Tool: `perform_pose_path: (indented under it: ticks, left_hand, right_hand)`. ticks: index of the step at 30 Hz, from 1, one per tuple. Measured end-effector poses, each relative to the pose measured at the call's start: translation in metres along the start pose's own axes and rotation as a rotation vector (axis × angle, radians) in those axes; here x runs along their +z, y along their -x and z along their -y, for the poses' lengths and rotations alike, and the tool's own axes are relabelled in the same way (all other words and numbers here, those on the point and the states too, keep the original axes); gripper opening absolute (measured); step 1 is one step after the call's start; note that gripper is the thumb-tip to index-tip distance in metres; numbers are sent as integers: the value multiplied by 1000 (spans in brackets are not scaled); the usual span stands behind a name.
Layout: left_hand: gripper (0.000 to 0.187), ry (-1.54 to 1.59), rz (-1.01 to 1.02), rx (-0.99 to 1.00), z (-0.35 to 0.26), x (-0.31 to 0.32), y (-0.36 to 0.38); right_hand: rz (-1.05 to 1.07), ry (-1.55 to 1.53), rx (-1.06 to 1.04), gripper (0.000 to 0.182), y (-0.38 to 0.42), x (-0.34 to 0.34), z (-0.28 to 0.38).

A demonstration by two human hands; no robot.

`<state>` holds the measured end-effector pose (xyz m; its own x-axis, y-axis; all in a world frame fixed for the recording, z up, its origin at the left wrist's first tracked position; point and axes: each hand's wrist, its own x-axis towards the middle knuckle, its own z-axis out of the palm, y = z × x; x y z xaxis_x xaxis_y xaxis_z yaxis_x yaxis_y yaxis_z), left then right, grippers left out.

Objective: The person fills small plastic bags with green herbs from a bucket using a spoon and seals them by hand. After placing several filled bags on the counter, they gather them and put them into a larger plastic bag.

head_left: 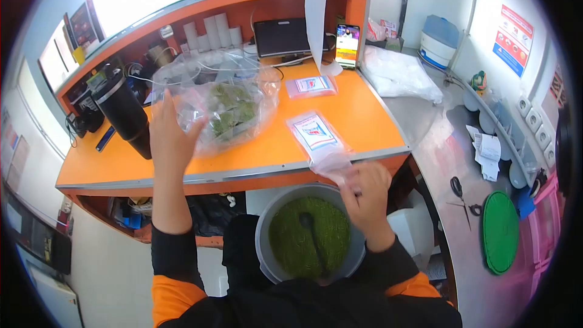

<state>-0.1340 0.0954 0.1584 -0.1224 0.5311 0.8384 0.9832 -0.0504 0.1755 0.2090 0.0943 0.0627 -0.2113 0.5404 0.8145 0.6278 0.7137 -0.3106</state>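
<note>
My left hand point(174, 133) is raised at the near left of the orange counter, fingers apart, beside a large clear plastic bag point(261, 94). Inside that bag are small packets of green stuff point(232, 109). My right hand point(366, 194) pinches the near end of a printed plastic pouch point(316, 136) at the counter's front edge; the pouch looks flat. Another printed pouch point(311, 86) lies farther back. Below, between my legs, a grey bucket point(262, 240) holds chopped green stuff point(291, 231) with a black spoon point(308, 225) lying in it.
A black tumbler point(121, 106) leans at the left. At the back stand a monitor point(282, 37), a lit phone point(347, 45) and white paper rolls point(212, 31). The steel side counter point(446, 206) carries scissors point(460, 193), a green lid point(500, 232) and a white bag point(401, 73).
</note>
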Motion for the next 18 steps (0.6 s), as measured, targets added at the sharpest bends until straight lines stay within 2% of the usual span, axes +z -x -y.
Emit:
perform_pose_path:
  ticks: [2, 4, 5, 6, 7, 8, 9, 11, 14, 17, 18]
  left_hand:
    - [76, 179, 92, 13, -20, -6, 26]
    - [76, 374, 428, -37, -65, -22, 66]
    - [75, 565, 664, -4, -76, -23, 83]
    - [69, 960, 893, -67, -87, -17, 97]
    - [66, 1057, 1065, -30, -94, -12, 112]
    - [54, 1152, 1105, -82, -104, -7, 126]
    - [41, 1267, 1280, -217, -104, 4, 140]
    - [27, 1556, 1251, -503, -104, 21, 172]
    - [15, 1536, 1228, -545, -97, 26, 181]
    - [19, 1097, 1228, -307, -102, 16, 170]
    - [20, 1040, 1206, -193, -104, 17, 171]
  right_hand:
    - [74, -415, 140, 13, 20, -11, 14]
    - [291, -856, 343, 16, 35, -19, 29]
    - [305, -1087, 432, 16, 42, -16, 34]
    - [318, -1314, 524, 16, 47, -13, 38]
    - [328, -1538, 617, 16, 51, -11, 41]
    - [361, -1625, 636, 16, 55, -7, 38]
    - [350, -1634, 649, 16, 57, -5, 36]
    - [333, -1654, 670, 17, 58, -2, 31]
    - [191, -1435, 729, 17, 61, 4, 29]
    - [32, -509, 357, 13, 52, 2, 32]
    - [260, -598, 346, 11, 53, 1, 31]
